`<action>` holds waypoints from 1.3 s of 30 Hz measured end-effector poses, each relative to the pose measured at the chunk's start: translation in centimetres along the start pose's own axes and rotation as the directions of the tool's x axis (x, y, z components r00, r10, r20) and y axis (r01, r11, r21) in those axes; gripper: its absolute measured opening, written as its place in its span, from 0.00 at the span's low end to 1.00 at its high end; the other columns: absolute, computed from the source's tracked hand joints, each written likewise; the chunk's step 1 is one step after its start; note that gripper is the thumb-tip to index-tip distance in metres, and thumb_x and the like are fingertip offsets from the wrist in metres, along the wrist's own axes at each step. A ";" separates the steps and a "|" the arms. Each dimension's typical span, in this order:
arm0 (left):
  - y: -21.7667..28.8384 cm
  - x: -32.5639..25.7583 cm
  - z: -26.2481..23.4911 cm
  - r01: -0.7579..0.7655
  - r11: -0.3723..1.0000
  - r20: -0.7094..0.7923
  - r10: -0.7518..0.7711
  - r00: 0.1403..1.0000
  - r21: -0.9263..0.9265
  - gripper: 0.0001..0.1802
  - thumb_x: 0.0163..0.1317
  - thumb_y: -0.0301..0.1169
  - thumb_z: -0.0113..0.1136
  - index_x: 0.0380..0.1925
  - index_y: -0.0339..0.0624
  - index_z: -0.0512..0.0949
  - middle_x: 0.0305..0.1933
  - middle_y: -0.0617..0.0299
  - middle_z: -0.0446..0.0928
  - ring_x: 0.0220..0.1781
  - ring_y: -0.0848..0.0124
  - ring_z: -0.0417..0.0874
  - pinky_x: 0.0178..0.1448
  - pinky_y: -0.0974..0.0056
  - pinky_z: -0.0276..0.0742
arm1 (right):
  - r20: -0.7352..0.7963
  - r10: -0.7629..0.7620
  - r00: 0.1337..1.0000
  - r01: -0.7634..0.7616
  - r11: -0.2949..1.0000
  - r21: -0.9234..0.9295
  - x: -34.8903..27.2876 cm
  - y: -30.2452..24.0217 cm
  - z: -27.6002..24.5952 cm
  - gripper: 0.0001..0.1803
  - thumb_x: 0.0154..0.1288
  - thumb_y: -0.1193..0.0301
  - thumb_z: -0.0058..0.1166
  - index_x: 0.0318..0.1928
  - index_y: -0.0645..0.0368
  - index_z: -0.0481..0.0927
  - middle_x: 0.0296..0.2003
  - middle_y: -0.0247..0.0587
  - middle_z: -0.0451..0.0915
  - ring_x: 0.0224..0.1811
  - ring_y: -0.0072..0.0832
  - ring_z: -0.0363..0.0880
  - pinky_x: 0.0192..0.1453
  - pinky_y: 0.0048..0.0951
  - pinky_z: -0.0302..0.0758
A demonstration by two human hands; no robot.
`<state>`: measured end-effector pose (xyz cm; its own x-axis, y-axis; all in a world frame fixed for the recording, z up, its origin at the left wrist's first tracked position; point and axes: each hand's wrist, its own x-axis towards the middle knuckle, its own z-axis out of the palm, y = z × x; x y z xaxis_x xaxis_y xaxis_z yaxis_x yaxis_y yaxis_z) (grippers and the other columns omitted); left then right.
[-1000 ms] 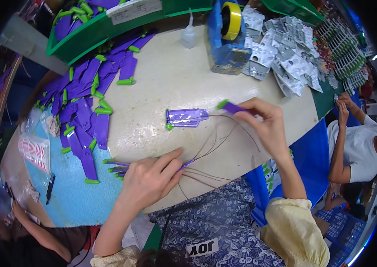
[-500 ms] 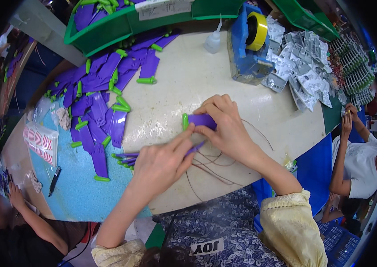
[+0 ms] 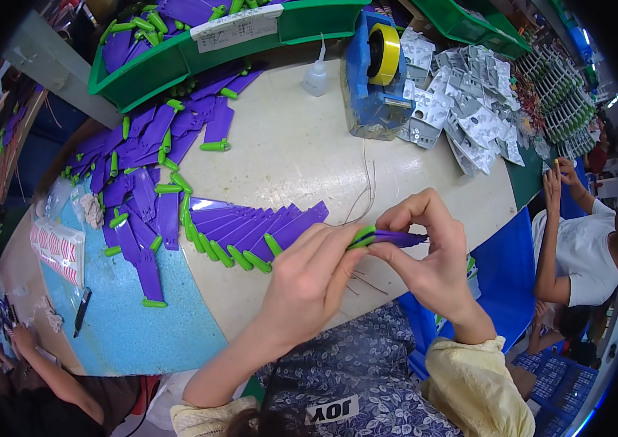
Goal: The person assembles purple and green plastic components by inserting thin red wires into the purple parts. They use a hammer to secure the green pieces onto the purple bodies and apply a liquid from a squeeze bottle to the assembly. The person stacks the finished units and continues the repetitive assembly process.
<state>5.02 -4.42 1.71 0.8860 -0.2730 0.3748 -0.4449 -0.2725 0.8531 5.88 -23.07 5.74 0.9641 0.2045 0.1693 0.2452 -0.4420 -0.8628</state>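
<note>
While pinched between left hand [image 3: 309, 273] and right hand [image 3: 425, 251], purple strip with green tip [image 3: 385, 238] held just above the cream table [image 3: 294, 146] edge, at 3 o'clock from fanned purple strips [image 3: 251, 229]; blue tape dispenser [image 3: 374, 73] at 12.

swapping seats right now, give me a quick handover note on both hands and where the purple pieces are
Left hand: pinching the green end of the purple piece.
Right hand: gripping the same piece from its purple end, above the table edge.
Done: a fanned row of purple pieces lies on the table just left of the hands.
Left: a loose pile of purple pieces further left, more in the green bin. Thin wires lie by the hands.
</note>
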 end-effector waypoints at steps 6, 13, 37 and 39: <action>0.8 -2.1 1.7 0.027 0.998 -0.205 -0.013 0.979 0.064 0.09 0.59 0.20 0.66 0.39 0.25 0.81 0.26 0.50 0.79 0.25 0.62 0.79 0.31 0.63 0.73 | 0.069 0.123 0.990 -0.131 0.984 0.124 -1.4 1.7 1.1 0.17 0.53 0.79 0.71 0.41 0.65 0.77 0.36 0.40 0.84 0.39 0.23 0.84 0.47 0.26 0.79; 0.4 -4.6 1.4 0.291 0.954 -0.090 -0.297 0.951 -0.071 0.07 0.62 0.19 0.63 0.39 0.26 0.82 0.29 0.58 0.85 0.32 0.76 0.84 0.36 0.70 0.78 | 0.233 0.265 0.936 -0.267 0.963 -0.024 -1.9 1.7 -0.8 0.08 0.60 0.77 0.65 0.38 0.65 0.81 0.36 0.47 0.85 0.37 0.33 0.86 0.45 0.31 0.79; 1.3 -2.0 1.5 0.709 0.103 0.387 -0.778 0.494 -0.697 0.16 0.65 0.33 0.66 0.46 0.30 0.82 0.39 0.51 0.86 0.33 0.67 0.90 0.21 0.77 0.67 | 0.243 -0.372 0.896 0.388 0.921 -0.019 -4.6 0.0 -2.0 0.10 0.52 0.80 0.68 0.37 0.61 0.86 0.22 0.38 0.72 0.22 0.34 0.72 0.25 0.33 0.68; 1.3 -2.0 1.5 0.721 0.121 0.363 -0.800 0.478 -0.682 0.15 0.64 0.32 0.66 0.45 0.31 0.82 0.37 0.51 0.86 0.33 0.67 0.89 0.22 0.76 0.69 | 0.156 -0.414 0.897 0.416 0.909 0.022 -2.2 2.1 -2.5 0.10 0.54 0.77 0.69 0.38 0.61 0.85 0.24 0.38 0.75 0.24 0.31 0.73 0.25 0.33 0.69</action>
<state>2.47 -5.63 1.52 0.7320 -0.2479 -0.6346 0.6740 0.3996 0.6214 4.57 -26.60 4.77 0.7471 0.5028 0.4347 0.6218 -0.2978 -0.7243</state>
